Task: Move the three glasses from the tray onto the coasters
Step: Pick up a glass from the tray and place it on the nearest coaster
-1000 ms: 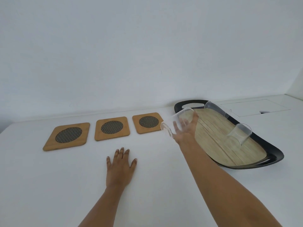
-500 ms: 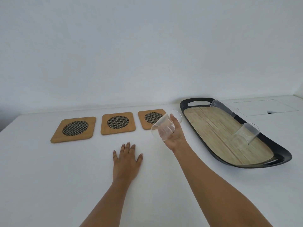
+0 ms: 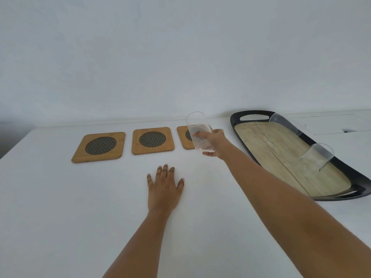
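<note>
The long black tray with a wooden floor (image 3: 285,157) has two clear glasses on it. Left of the tray, the right hand (image 3: 215,144) grips a third clear glass (image 3: 197,133) above the nearest square wooden coaster (image 3: 185,137). The left hand (image 3: 163,186) lies flat, holding nothing. The smooth glass might slip or land crooked.

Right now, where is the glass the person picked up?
The glass is upright in the right hand, over the rightmost coaster, left of the tray.

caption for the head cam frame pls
Right hand holds a glass over the rightmost coaster; two glasses wait on the tray.
</note>
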